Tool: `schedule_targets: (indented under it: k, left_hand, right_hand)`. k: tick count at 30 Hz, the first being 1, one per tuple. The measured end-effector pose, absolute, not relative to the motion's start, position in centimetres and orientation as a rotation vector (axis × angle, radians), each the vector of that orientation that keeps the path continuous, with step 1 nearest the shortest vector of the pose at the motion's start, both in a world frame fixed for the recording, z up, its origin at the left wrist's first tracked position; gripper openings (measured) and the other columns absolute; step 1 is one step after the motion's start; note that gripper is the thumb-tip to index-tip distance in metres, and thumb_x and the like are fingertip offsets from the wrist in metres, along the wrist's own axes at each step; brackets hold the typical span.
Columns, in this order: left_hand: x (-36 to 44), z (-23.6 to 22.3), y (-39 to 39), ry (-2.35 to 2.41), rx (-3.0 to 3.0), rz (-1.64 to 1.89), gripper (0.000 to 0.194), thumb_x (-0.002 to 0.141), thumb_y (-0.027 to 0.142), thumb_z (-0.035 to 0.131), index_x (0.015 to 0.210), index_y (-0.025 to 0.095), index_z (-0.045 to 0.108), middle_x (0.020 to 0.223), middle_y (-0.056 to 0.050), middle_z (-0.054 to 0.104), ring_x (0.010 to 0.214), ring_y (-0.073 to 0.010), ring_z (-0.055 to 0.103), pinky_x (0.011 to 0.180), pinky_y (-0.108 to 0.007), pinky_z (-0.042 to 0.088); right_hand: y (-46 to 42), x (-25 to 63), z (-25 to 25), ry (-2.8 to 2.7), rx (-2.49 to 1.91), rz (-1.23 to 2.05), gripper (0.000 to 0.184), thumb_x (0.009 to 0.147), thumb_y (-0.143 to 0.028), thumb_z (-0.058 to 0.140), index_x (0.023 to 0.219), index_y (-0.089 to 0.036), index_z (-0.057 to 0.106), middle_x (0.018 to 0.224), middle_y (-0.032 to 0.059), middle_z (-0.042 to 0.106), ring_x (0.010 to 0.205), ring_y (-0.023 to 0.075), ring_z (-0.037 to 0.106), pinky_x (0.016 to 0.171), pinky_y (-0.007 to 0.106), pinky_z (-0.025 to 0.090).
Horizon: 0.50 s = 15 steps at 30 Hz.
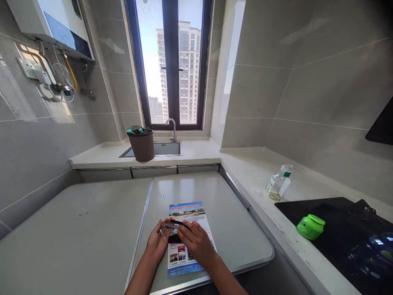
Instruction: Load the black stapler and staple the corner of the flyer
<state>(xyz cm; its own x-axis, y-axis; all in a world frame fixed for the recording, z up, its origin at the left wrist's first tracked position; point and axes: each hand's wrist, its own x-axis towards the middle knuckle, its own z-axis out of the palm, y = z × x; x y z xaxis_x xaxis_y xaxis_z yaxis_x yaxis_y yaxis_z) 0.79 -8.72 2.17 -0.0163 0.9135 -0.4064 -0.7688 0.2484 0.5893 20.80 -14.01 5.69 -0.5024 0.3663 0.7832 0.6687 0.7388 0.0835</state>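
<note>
Over a printed leaflet on the folding table, my two hands are close together. My left hand is palm up with its fingers curled around a small silvery piece. The fingers of my right hand close on a slim black-and-silver tool, whose silvery end reaches over the left fingertips. Its exact kind is too small to make out. A flat black object shows between the hands, above the leaflet; whether it is held or lying there I cannot tell.
A tiny white strip lies on the table beyond the leaflet. Behind stand a brown bin and a sink. To the right are a glass jar, a green tub and a black cooktop on the counter.
</note>
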Motion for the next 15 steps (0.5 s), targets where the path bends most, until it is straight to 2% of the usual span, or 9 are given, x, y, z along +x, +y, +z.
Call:
schedule_targets:
  k: [2, 4, 7, 11, 15]
  left_hand:
    - [0.2, 2.1, -8.7, 1.044, 0.491, 1.384, 0.022, 0.096, 0.026, 0.056, 0.076, 0.017, 0.058, 0.065, -0.003, 0.064, 0.061, -0.0161, 0.067, 0.062, -0.027, 0.056]
    - [-0.6, 2.2, -8.9, 1.221, 0.786, 1.366, 0.036, 0.092, 0.042, 0.062, 0.065, 0.019, 0.054, 0.056, 0.0, 0.057, 0.056, -0.0169, 0.059, 0.055, -0.026, 0.048]
    - [-1.2, 2.4, -9.4, 1.418, 1.378, 1.187, 0.047, 0.087, 0.057, 0.061, 0.06, 0.019, 0.058, 0.061, -0.003, 0.063, 0.065, -0.0212, 0.057, 0.06, -0.028, 0.041]
    - [-1.2, 2.6, -9.8, 1.497, 1.781, 0.989, 0.052, 0.089, 0.059, 0.057, 0.055, 0.019, 0.055, 0.057, -0.004, 0.061, 0.061, -0.0195, 0.051, 0.062, -0.028, 0.035]
    - [-1.1, 2.5, -9.7, 1.414, 1.488, 1.2, 0.047, 0.083, 0.053, 0.068, 0.053, 0.019, 0.052, 0.055, -0.002, 0.056, 0.058, -0.0178, 0.048, 0.057, -0.026, 0.036]
  right_hand:
    - [-13.7, 20.9, 5.3, -2.003, -0.921, -0.279, 0.046, 0.091, 0.001, 0.056, 0.127, -0.023, 0.07, 0.121, 0.0063, 0.076, 0.119, 0.0268, 0.068, 0.1, 0.045, 0.056]
    - [-13.1, 21.1, 4.8, -1.78, -1.132, 0.006, 0.047, 0.082, 0.002, 0.059, 0.118, -0.023, 0.074, 0.115, 0.007, 0.078, 0.111, 0.027, 0.071, 0.097, 0.044, 0.058]
    - [-12.2, 21.4, 3.9, -1.49, -1.393, 0.398, 0.039, 0.072, -0.004, 0.068, 0.105, -0.022, 0.079, 0.106, 0.0072, 0.08, 0.1, 0.0277, 0.075, 0.092, 0.041, 0.06]
    - [-11.4, 21.7, 2.5, -1.406, -1.515, 0.594, 0.037, 0.069, -0.013, 0.072, 0.103, -0.024, 0.08, 0.101, 0.0073, 0.081, 0.096, 0.032, 0.077, 0.089, 0.044, 0.06]
    - [-11.0, 21.9, 1.0, -1.44, -1.457, 0.57, 0.034, 0.067, -0.014, 0.07, 0.098, -0.024, 0.08, 0.094, 0.0077, 0.081, 0.088, 0.0338, 0.078, 0.082, 0.047, 0.062]
